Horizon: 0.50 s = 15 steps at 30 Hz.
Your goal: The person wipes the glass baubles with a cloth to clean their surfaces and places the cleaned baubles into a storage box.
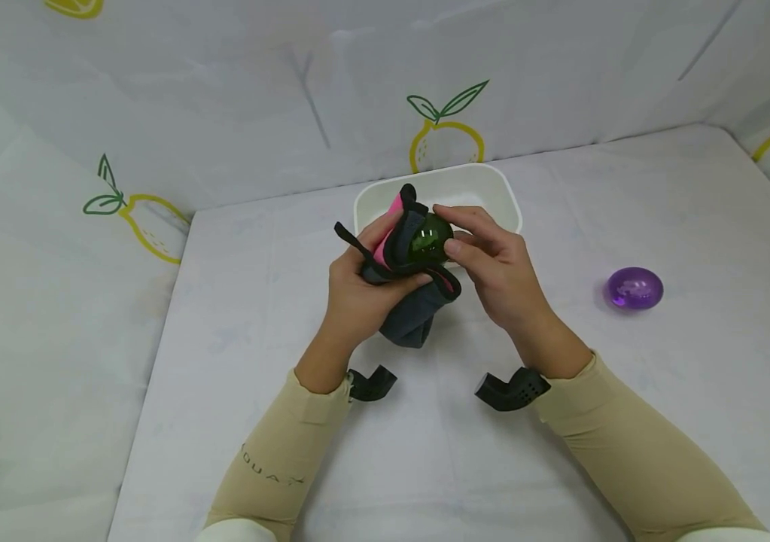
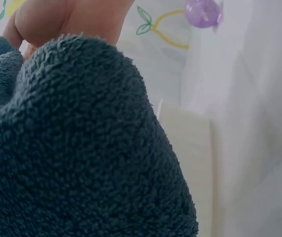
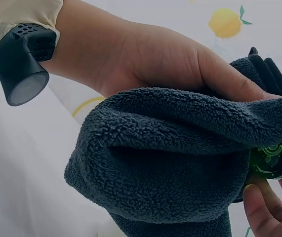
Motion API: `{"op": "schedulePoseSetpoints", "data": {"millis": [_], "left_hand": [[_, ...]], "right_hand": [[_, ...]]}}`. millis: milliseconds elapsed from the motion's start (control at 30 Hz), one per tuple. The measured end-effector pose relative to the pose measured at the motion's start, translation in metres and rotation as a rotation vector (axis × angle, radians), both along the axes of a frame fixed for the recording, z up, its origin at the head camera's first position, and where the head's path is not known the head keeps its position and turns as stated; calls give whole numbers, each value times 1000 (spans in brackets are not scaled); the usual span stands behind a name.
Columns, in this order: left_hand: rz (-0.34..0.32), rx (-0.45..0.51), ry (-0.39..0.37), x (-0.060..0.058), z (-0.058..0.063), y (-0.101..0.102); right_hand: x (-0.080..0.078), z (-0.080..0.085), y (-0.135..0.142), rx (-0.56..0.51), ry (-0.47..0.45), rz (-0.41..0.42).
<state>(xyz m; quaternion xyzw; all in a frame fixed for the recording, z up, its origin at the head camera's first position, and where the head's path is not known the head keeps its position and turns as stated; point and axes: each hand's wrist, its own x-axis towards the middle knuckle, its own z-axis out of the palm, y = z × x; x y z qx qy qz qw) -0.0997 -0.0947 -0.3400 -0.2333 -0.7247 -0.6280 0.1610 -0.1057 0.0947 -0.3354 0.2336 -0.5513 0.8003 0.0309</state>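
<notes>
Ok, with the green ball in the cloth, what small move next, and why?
Probably have the right hand turn the green ball slightly into the dark cloth: the left hand holds the cloth against one side, while the side facing the right hand is uncovered.

In the head view, the near side of the white tray (image 1: 489, 183) is obstructed by the left hand (image 1: 356, 305), blue-grey towel (image 1: 415, 312), green ball (image 1: 429, 239) and right hand (image 1: 501, 269). Behind, passage is barred by the lemon-printed backdrop (image 1: 235, 113). Room is left between the right hand and purple ball (image 1: 635, 289).
</notes>
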Motion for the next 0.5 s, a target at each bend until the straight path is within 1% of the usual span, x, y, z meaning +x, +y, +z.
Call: {"op": "schedulePoseSetpoints", "data": {"millis": [133, 300, 400, 500], "left_hand": [[-11, -24, -1, 0, 1, 0], [-21, -16, -7, 0, 2, 0], [-3, 1, -3, 0, 2, -1], [28, 20, 7, 0, 0, -2]], "right_hand": [[0, 0, 0, 25, -19, -7], [1, 1, 0, 19, -61, 2], [1, 2, 0, 38, -57, -1], [1, 3, 0, 77, -30, -12]]}}
